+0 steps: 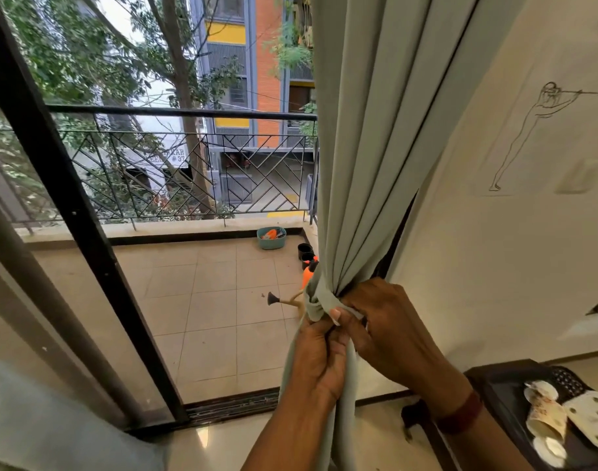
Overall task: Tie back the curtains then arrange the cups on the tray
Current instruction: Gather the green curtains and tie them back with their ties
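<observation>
Grips the bunched curtain (369, 164) with left hand (316, 358), pinches its band (319, 305) with right hand (386, 328). Orange items (270, 233) inside teal tub (270, 245); paper cups (544, 424) lying on dark tray (494, 389).

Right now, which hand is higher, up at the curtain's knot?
The right hand, the one with the dark red wristband: it pinches the fabric at the knot, while the left hand grips the curtain just below.
</observation>
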